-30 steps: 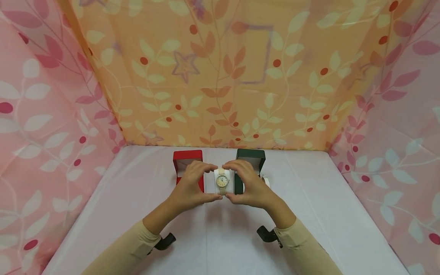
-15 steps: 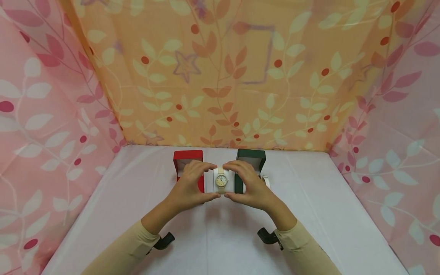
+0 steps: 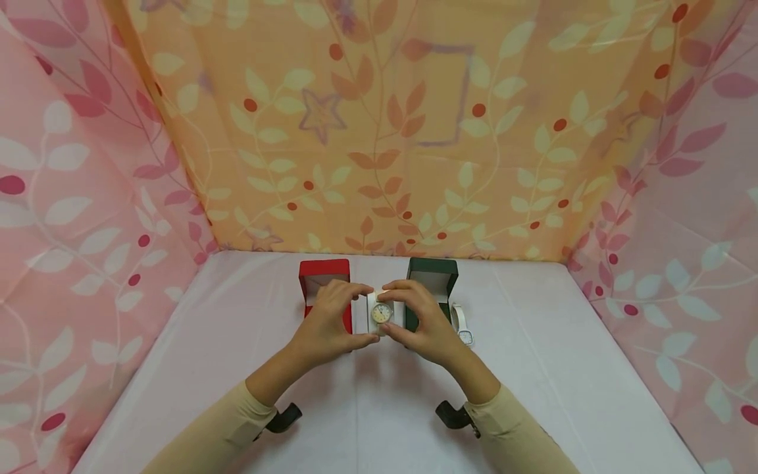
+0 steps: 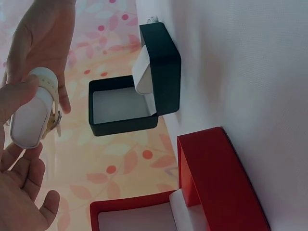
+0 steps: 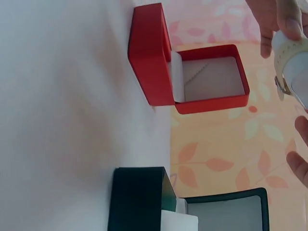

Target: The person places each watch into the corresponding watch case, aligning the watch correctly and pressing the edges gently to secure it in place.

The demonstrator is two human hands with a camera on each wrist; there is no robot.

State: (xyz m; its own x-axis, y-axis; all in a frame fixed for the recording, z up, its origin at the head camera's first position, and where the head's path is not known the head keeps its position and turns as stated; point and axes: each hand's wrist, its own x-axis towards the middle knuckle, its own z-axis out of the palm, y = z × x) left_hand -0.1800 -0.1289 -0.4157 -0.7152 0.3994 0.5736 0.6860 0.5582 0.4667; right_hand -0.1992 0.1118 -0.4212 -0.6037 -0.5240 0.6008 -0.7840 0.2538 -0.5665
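A wristwatch with a round dial and a cream strap (image 3: 381, 312) is wrapped around a white watch cushion (image 4: 31, 122), held up above the table between both hands. My left hand (image 3: 324, 324) grips the cushion from the left, thumb below and fingers above. From the right, my right hand (image 3: 431, 324) pinches the watch, with fingertips over the strap's upper part and the thumb by the dial's lower edge. The strap's buckle (image 4: 57, 118) shows in the left wrist view.
An open red watch box (image 3: 324, 267) stands behind my left hand and an open green one (image 3: 433, 265) behind the right. Right of the green box lies a second watch with a white strap and square dial (image 3: 465, 336). Patterned cloth walls (image 3: 379, 164) enclose the white table (image 3: 533, 368).
My right hand has shifted left, bringing its fingers and thumb over the strap and dial edge. More of the white square-dialed watch now shows. The left hand stays nearly still.
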